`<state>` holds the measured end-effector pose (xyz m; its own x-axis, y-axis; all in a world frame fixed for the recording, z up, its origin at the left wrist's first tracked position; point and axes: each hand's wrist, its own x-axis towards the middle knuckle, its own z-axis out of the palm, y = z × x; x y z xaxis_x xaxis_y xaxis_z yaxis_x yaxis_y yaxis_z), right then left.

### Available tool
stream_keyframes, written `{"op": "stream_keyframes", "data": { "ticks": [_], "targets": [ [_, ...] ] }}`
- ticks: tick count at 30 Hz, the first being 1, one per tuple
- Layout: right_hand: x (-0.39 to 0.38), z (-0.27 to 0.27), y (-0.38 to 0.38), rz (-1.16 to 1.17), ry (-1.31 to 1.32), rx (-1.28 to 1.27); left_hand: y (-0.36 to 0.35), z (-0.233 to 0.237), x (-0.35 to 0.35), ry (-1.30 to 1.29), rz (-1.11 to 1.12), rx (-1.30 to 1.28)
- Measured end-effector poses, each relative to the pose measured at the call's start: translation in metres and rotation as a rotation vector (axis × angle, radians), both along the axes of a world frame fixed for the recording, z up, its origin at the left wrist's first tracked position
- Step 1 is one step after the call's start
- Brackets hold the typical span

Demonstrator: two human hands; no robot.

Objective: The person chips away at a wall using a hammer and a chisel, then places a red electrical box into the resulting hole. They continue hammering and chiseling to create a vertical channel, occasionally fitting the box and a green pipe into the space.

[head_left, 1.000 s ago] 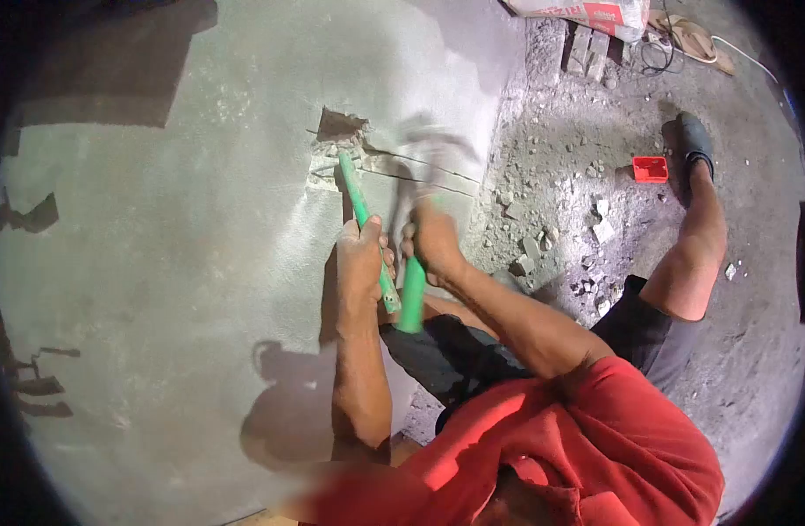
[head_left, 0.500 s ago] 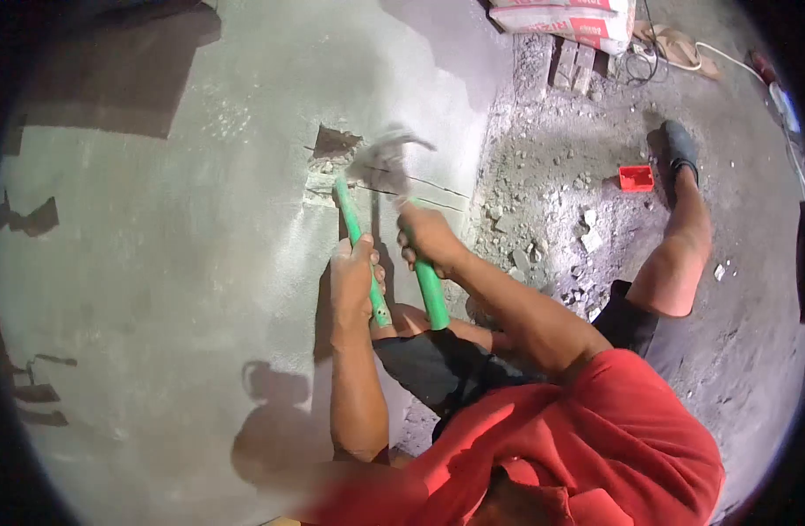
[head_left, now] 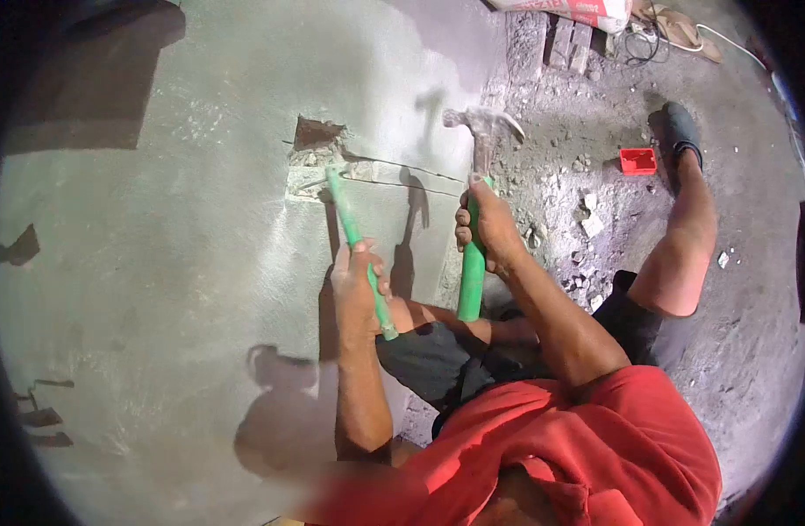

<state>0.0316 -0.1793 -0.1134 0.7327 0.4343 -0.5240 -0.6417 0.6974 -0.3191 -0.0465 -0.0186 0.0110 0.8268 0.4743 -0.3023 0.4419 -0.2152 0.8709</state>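
At the wall, left hand clenches green chisel, right hand seemingly claw hammer.

Right of the wall hole, the hammer head is blurred; farther right, the top edge cuts the sack.

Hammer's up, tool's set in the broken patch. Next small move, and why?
Probably swing the claw hammer in the right hand down onto the wall end of the green-handled tool. The left hand holds that tool with its end in the broken plaster patch, and the hammer hangs raised, clear of it.
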Motion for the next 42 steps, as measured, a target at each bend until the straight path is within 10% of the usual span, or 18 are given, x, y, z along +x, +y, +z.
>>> {"op": "stream_keyframes", "data": {
  "ticks": [10,21,27,34,37,42],
  "targets": [
    [0.003,0.024,-0.005,-0.002,-0.474,-0.201,0.0,0.017,0.003,-0.027,0.071,-0.097],
    [-0.007,0.017,0.043,-0.094,-0.026,0.066,0.007,0.006,0.015,0.022,0.103,-0.032],
    [-0.014,0.031,0.072,0.264,-0.287,0.025,0.003,0.014,0.021,0.011,0.121,-0.101],
    [-0.012,0.023,0.076,-0.289,0.114,0.088,0.009,0.012,0.019,0.056,0.124,-0.058],
    [-0.014,0.031,0.08,0.312,-0.393,-0.118,0.009,0.014,0.021,0.047,0.122,-0.074],
    [0.001,0.014,0.033,0.12,-0.082,0.038,0.004,0.014,0.021,0.046,0.122,-0.066]
  ]
}}
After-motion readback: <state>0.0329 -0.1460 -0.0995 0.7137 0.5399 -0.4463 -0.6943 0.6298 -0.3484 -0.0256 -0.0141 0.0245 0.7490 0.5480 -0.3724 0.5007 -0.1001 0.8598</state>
